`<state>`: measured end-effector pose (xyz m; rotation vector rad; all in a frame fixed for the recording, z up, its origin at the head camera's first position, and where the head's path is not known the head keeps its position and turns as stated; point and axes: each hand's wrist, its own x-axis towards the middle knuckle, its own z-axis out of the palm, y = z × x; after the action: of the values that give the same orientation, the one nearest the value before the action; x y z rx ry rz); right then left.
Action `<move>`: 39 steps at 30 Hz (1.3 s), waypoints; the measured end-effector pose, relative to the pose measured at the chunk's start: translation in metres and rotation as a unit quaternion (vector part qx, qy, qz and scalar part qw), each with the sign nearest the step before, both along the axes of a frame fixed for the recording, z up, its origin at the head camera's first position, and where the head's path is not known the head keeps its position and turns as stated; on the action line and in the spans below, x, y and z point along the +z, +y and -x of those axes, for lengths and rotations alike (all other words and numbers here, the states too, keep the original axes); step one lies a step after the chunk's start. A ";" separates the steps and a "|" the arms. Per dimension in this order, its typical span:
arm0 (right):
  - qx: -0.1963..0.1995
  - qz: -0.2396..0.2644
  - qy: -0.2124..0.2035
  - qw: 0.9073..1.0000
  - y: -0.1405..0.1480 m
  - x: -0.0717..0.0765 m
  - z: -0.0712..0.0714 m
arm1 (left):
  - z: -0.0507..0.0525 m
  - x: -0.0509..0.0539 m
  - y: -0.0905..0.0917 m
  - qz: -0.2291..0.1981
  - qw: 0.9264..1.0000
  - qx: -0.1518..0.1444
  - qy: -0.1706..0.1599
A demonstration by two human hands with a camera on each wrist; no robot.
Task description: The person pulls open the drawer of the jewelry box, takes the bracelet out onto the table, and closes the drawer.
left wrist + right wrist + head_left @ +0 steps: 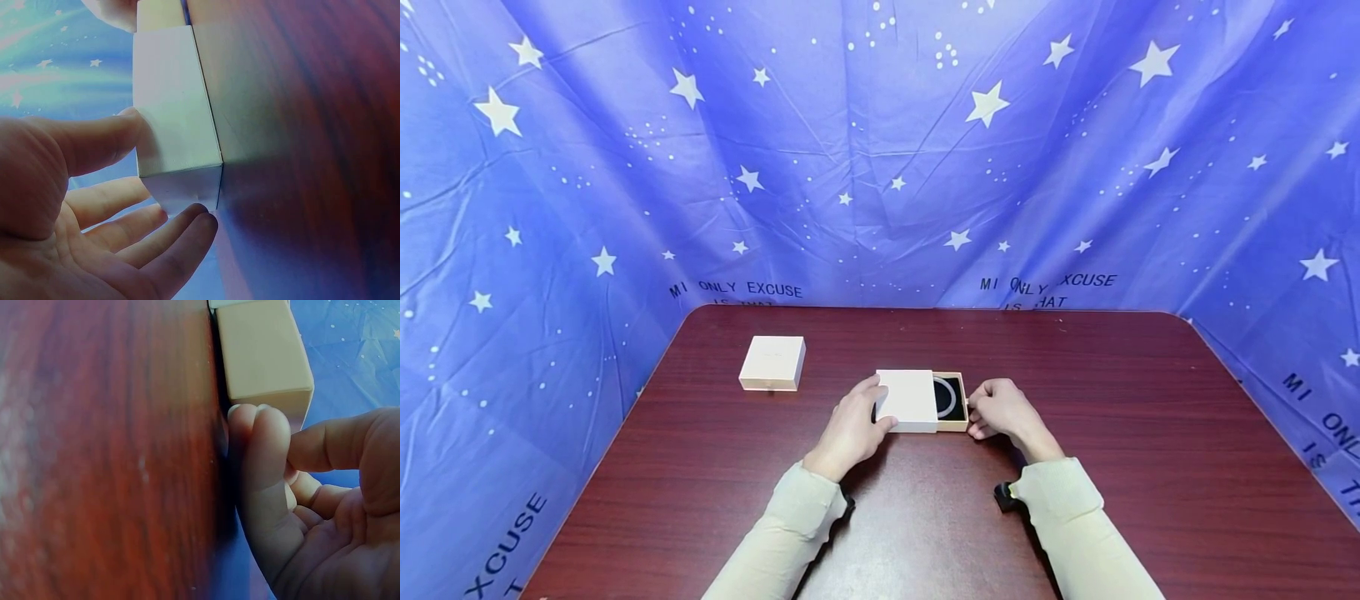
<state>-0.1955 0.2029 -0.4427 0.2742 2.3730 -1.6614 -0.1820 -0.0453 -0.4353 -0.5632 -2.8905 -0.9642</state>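
Observation:
A white sliding jewelry box [906,402] lies on the table, its tan drawer [952,425] partly out on the right side. Inside the drawer, a pale ring-shaped bangle [953,398] sits on black lining, partly covered by the sleeve. My left hand [850,423] holds the white sleeve at its left end, thumb on the near side and fingers round the far corner. At the drawer's right end, my right hand [1006,412] pinches what appears to be a small pull tab, mostly hidden by the fingers. The right wrist view shows curled fingertips [265,434] against the drawer end [265,356].
A second white box [773,362], closed, stands at the back left of the dark red wooden table [1112,375]. Behind the table hangs a blue curtain [865,167] with white stars.

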 end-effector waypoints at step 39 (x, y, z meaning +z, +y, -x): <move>0.000 0.002 -0.007 1.000 0.005 0.001 0.000 | 0.000 0.001 0.000 0.002 1.000 -0.001 -0.007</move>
<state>-0.1952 0.2078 -0.4413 0.2836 2.3597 -1.6573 -0.1816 -0.0457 -0.4346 -0.5615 -2.9067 -0.9661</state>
